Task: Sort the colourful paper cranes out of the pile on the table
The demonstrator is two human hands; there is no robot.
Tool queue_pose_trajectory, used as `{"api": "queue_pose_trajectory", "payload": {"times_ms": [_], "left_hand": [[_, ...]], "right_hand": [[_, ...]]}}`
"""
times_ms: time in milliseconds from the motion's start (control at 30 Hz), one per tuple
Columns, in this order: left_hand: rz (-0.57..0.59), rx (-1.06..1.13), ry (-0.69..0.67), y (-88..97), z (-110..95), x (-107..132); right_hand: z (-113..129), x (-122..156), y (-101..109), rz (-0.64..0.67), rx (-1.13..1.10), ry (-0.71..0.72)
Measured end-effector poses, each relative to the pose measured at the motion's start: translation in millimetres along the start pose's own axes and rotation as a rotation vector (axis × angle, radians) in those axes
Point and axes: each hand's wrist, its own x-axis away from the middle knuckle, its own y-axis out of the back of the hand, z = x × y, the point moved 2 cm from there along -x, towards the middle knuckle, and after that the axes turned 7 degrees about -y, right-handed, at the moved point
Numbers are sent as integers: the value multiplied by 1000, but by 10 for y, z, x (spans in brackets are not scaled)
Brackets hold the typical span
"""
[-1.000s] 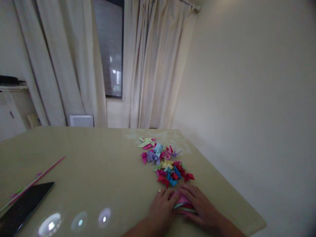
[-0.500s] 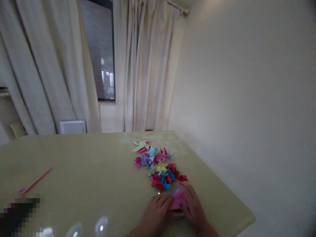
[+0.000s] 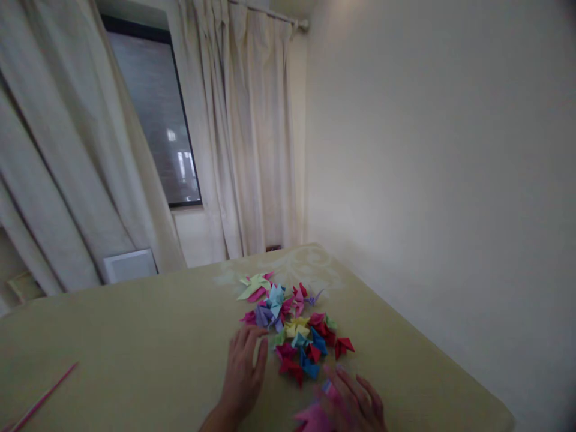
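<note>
My left hand [image 3: 242, 375] is raised over the olive table [image 3: 135, 360], fingers stretched out and apart, just left of a heap of small folded paper shapes [image 3: 294, 330] in pink, purple, blue, yellow, green and red. My right hand [image 3: 355, 401] sits at the bottom edge, right of the left hand and below the heap. Its fingers curl around a pink piece of paper [image 3: 312, 419], which is blurred by motion.
A thin pink strip [image 3: 42, 397] lies near the table's left front. Cream curtains [image 3: 234, 138] and a dark window [image 3: 153, 120] stand behind the table, and a plain wall [image 3: 441, 180] runs along its right edge.
My left hand has lifted off the pink paper and moved left and forward, opening. My right hand has pulled the paper towards me. The view has swung right; the dark phone has left the frame.
</note>
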Motion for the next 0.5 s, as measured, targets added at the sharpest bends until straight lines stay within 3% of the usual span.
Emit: {"api": "queue_pose_trajectory", "payload": {"times_ms": [100, 233, 367, 500], "left_hand": [[117, -106, 135, 15, 504, -546], [241, -115, 200, -205, 1036, -1209], [369, -117, 240, -578, 1317, -1639], [506, -89, 308, -884, 1425, -1823]], "right_hand": [[40, -99, -133, 18, 103, 28], [-110, -330, -205, 64, 86, -4], [-332, -451, -325, 145, 104, -38], [-442, -510, -418, 308, -10, -183]]}}
